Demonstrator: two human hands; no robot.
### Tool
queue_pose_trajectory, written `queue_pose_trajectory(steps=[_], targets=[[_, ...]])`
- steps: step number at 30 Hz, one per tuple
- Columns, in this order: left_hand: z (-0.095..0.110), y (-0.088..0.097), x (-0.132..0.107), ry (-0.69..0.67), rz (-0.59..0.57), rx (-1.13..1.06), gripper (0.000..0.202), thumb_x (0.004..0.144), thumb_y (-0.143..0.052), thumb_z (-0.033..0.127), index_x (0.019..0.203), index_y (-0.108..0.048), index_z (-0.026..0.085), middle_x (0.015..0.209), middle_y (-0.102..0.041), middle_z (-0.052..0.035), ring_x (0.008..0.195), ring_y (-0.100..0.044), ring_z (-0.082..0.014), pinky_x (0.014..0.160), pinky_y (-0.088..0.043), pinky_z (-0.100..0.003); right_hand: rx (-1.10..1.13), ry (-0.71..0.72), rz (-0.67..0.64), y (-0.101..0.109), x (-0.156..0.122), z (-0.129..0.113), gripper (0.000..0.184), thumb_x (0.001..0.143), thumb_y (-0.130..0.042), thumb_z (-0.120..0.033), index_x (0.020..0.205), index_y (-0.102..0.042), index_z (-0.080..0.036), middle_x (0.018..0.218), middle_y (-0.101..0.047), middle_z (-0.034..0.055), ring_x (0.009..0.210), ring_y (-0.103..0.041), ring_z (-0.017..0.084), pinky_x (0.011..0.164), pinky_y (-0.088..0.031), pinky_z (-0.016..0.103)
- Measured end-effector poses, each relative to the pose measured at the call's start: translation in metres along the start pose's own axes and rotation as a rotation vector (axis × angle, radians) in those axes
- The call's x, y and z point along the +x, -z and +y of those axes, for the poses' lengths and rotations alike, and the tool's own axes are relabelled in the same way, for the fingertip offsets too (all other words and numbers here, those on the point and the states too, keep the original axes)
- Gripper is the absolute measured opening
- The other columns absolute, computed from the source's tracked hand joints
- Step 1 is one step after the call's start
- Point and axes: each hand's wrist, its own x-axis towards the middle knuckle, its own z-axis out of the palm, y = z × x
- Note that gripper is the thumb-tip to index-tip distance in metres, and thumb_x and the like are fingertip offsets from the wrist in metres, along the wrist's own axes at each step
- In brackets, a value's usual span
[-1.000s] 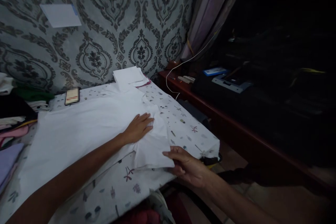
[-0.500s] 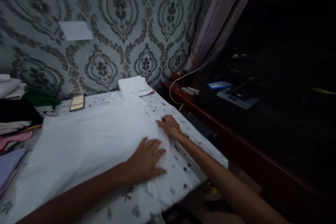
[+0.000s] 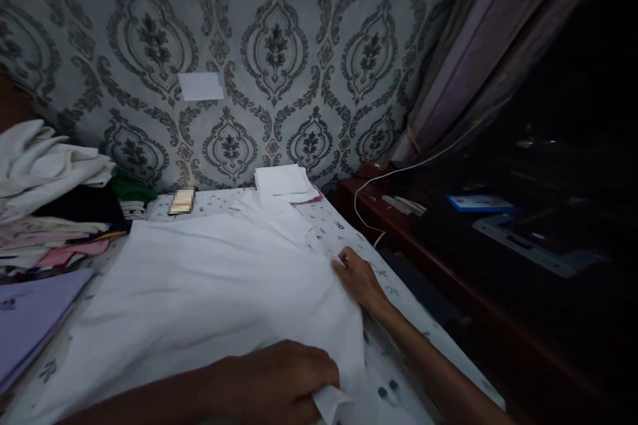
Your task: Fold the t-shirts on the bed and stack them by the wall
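Observation:
A large white cloth (image 3: pixel 209 292) lies spread over a table with a patterned cover (image 3: pixel 393 319). My left hand (image 3: pixel 284 378) sits at the cloth's near edge with its fingers curled round a fold of the fabric. My right hand (image 3: pixel 359 275) rests on the cloth's right edge, fingers pressed together and pinching the fabric there. A folded white stack (image 3: pixel 284 180) lies at the table's far end by the wall.
A pile of folded clothes (image 3: pixel 50 199) stands at the left, with a lilac sheet (image 3: pixel 30 319) in front of it. A small blurred card (image 3: pixel 182 200) lies near the wall. A dark wooden shelf (image 3: pixel 448 246) with a white cable (image 3: pixel 369 202) runs along the right.
Both hands have shifted along the cloth's right side: my left hand slid to the near corner and closed on it, my right hand moved up from the table's front edge to the cloth's right edge.

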Motion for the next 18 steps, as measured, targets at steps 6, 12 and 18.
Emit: queue_pose_trajectory(steps=[6, 12, 18], targets=[[-0.102, 0.081, 0.034, 0.214, 0.249, -0.060, 0.014, 0.092, -0.052, 0.028, 0.098, -0.063, 0.020, 0.089, -0.069, -0.0018, 0.077, -0.064, -0.0136, 0.068, -0.048, -0.022, -0.191, -0.097, -0.138, 0.008, -0.007, -0.003, 0.020, 0.090, -0.049, -0.033, 0.106, -0.052, -0.022, 0.087, -0.065, 0.0036, 0.080, -0.059, 0.021, 0.065, -0.033, 0.028], [-0.213, 0.193, 0.090, 0.588, 0.577, 0.107, 0.036, 0.088, -0.042, 0.009, 0.121, -0.055, 0.015, 0.063, -0.062, 0.0015, 0.062, -0.060, -0.0145, 0.067, -0.048, -0.025, -0.203, -0.157, -0.098, 0.001, 0.005, -0.006, 0.041, 0.093, -0.048, -0.040, 0.129, -0.049, -0.019, 0.101, -0.068, 0.0078, 0.100, -0.063, 0.025, 0.077, -0.039, 0.031], [-0.263, 0.199, 0.113, 0.693, 0.510, 0.020, 0.033, 0.078, -0.050, 0.005, 0.108, -0.057, 0.018, 0.045, -0.055, 0.0082, 0.042, -0.055, -0.0125, 0.053, -0.046, -0.021, -0.169, -0.190, -0.078, -0.003, 0.004, -0.002, 0.035, 0.091, -0.050, -0.039, 0.121, -0.055, -0.022, 0.095, -0.069, 0.0056, 0.092, -0.063, 0.024, 0.075, -0.038, 0.031]])
